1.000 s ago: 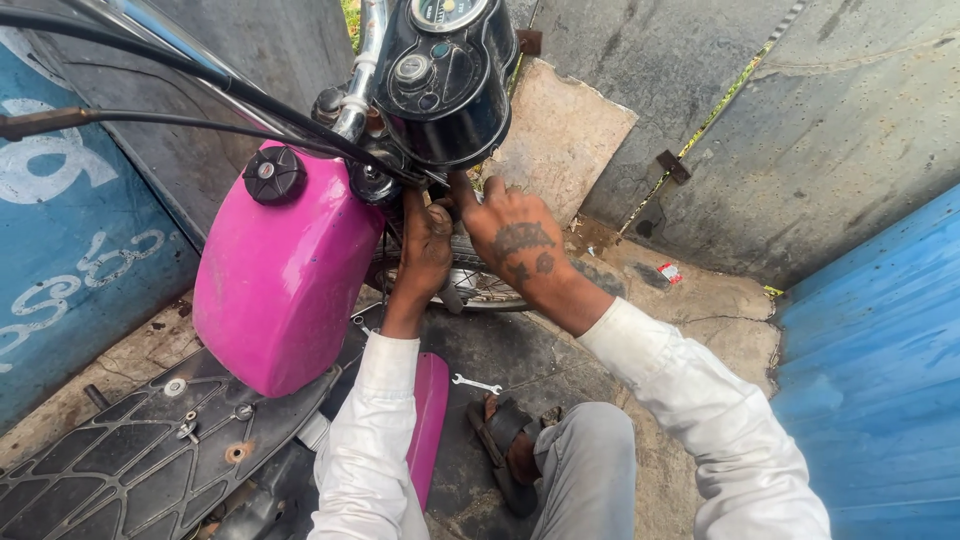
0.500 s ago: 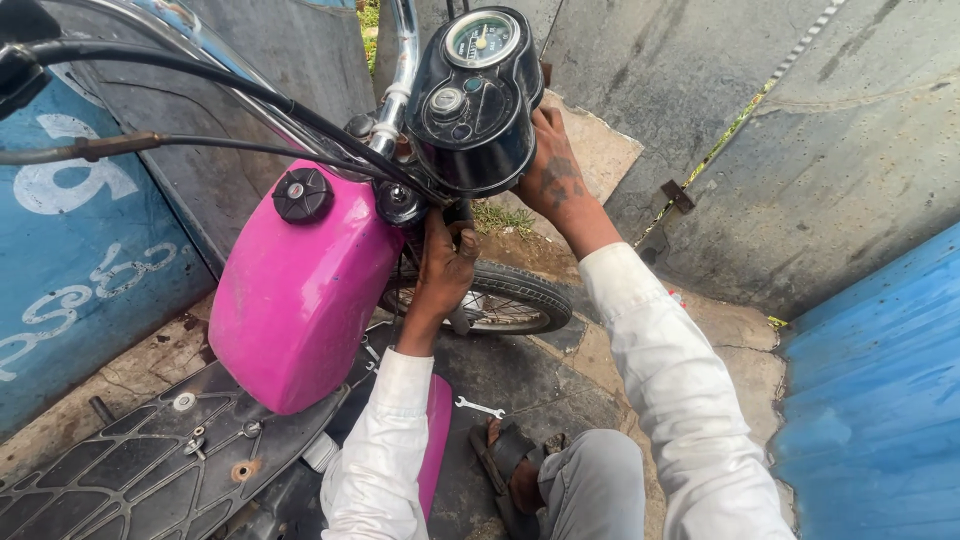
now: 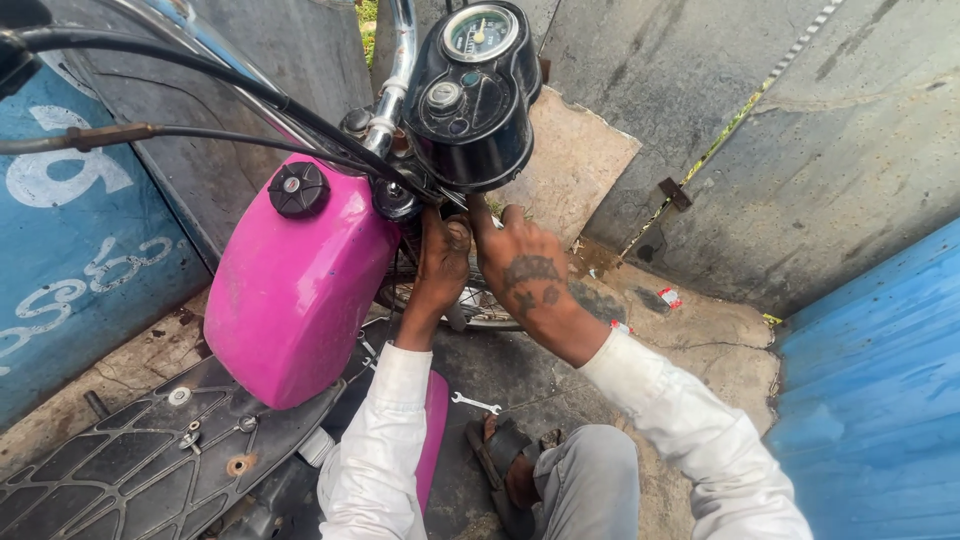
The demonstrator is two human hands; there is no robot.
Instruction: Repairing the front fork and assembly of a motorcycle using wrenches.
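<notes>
Left hand: our left hand [image 3: 443, 262] reaches up under the black instrument housing [image 3: 470, 95], fingers curled in against the steering neck just beside the pink fuel tank [image 3: 295, 285]. Whatever it grips is hidden by the hand itself, so we cannot tell what it holds.

Right hand: our right hand [image 3: 522, 268] sits just beside the left, fingertips pushed up under the housing. Its palm faces away from us and we cannot tell whether it clasps anything.

Hidden: the part both hands work on lies in shadow under the housing; it may be a fastener or a cable end, but the view is too dark to say. The front wheel [image 3: 480, 305] shows only as a sliver behind our wrists.

Cut off: the handlebar [image 3: 395, 70] runs out of the top edge, and the seat [image 3: 150, 460] is clipped at the lower left.

Ground: a small spanner [image 3: 475, 403] lies on the concrete between the pink side panel [image 3: 434, 440] and our sandalled foot [image 3: 505, 470].

Change: half a second ago our right hand was up on the side of the housing; now it has dropped beneath it, next to the left, which stays under the neck.
</notes>
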